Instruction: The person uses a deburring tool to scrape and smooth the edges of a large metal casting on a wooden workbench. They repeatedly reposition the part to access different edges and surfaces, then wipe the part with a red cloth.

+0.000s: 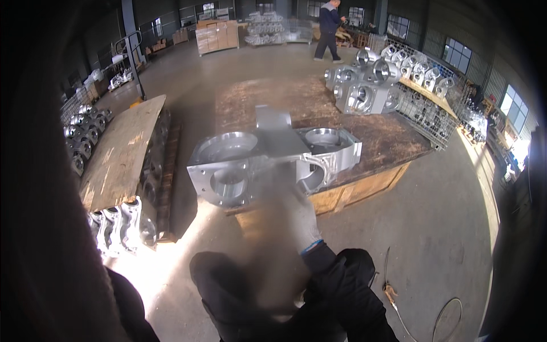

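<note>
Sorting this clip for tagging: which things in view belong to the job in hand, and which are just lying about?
Apparently in the job:
right hand, gloved, at the near casting
wooden crate beneath that casting

Apparently lying about:
far castings grouped beyond it
plywood sheet at left
hose-end tool on the floor at right

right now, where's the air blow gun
In the head view, the air blow gun lies at lower right on the floor, just right of the person's right knee.
</note>
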The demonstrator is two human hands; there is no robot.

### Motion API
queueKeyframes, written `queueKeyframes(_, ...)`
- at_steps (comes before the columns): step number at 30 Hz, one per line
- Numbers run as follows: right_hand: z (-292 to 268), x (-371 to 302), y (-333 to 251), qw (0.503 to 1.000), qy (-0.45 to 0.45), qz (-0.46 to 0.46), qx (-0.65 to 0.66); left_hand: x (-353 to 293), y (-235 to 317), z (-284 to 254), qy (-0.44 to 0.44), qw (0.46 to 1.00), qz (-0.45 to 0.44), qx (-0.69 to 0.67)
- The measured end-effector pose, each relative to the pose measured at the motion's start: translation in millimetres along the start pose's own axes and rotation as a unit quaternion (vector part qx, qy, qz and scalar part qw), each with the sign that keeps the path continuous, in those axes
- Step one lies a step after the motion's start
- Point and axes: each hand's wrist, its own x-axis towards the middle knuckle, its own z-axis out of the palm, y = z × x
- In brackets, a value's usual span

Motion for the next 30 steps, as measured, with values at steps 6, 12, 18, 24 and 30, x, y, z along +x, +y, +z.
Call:
queueKeyframes(6, 11.9, -22.8, -36.5, 0.902, 0.122, 0.105, 0.4, 45.2, 14.8, -27.8, 0.03, 0.994, 0.057, 0.082)
queueKeyframes(12, 3.7, -9.9, -38.1, 0.902, 0.043, 0.22, 0.368, 33.7, -59.4, -0.6, 0.121, 0.97, -0.07, 0.201)
queueKeyframes(18, -38.8, -22.2, -60.8, 0.869, -0.009, 0.308, 0.386, -21.7, -199.0, 46.4, -0.018, 0.905, -0.3, 0.301)
queueKeyframes(24, -32.0, -17.3, -59.3, 0.844, 0.045, 0.289, 0.449, -45.7, -233.0, 73.4, -0.039, 0.832, -0.348, 0.431)
queueKeyframes(30, 0.8, -9.3, -32.7, 0.842, 0.057, 0.257, 0.472, -43.0, -234.2, 73.7, -0.057, 0.798, -0.378, 0.465)
